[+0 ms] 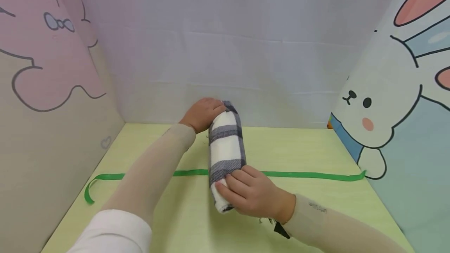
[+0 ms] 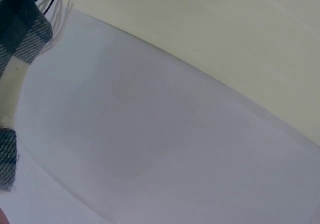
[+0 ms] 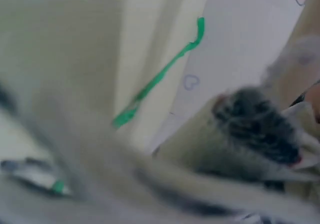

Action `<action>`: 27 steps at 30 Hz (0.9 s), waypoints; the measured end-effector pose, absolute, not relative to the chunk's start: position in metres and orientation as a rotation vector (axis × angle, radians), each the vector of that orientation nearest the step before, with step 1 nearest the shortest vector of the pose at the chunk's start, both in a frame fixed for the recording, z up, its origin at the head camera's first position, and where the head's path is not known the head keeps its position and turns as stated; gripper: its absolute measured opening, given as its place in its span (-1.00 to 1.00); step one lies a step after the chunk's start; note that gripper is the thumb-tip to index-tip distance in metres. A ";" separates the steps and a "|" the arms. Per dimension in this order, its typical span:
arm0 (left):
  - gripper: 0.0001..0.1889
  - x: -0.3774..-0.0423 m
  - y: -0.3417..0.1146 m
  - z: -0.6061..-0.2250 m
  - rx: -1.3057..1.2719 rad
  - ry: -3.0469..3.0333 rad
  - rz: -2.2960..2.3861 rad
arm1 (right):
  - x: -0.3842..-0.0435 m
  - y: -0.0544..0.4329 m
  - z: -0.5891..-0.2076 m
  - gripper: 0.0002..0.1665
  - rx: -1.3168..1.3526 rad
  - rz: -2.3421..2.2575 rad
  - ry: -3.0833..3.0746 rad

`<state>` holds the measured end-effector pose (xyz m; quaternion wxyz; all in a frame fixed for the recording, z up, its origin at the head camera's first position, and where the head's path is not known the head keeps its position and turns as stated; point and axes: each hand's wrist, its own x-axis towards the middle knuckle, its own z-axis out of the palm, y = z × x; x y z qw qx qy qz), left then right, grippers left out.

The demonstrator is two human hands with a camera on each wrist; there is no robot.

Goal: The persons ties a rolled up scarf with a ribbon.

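Observation:
A grey-and-white plaid scarf [image 1: 225, 149], folded into a long bundle, lies lengthwise away from me at the middle of the table. My left hand [image 1: 204, 114] holds its far end, fingers bent over the top. Around the near end, the right hand [image 1: 251, 190] has its fingers and thumb curled. In the left wrist view a corner of the scarf [image 2: 32, 36] with loose fringe shows at the left edge. The right wrist view has a rolled, dark end of the scarf [image 3: 257, 126], with blurred cloth or fringe across the foreground.
A green strip [image 1: 309, 175] runs across the pale yellow table [image 1: 291, 147], passing beneath the scarf; its left end curls. A white back wall [image 1: 281, 69] stands close behind the scarf's far end. Cartoon-printed side walls [image 1: 379, 108] flank the table.

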<state>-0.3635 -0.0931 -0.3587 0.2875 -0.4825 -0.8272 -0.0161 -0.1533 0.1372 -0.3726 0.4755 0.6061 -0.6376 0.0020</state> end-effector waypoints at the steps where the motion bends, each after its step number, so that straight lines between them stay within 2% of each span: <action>1: -0.70 -0.364 -0.092 -0.361 -1.307 -2.211 -0.002 | -0.154 0.137 -0.377 -0.70 1.490 -0.007 -1.569; 13: -0.74 -0.365 -0.079 -0.403 -1.367 -2.303 0.477 | -0.152 0.133 -0.427 -0.71 1.544 -0.152 -1.789; 18: -0.73 -0.361 -0.074 -0.423 -1.378 -2.325 0.629 | -0.150 0.130 -0.444 -0.81 1.606 -0.205 -1.944; 23: -0.74 -0.358 -0.067 -0.436 -1.373 -2.367 0.702 | -0.151 0.131 -0.456 -0.63 1.700 -0.292 -2.068; 27: -0.69 -0.353 -0.064 -0.444 -1.359 -2.403 0.741 | -0.149 0.133 -0.463 -0.59 1.752 -0.333 -2.129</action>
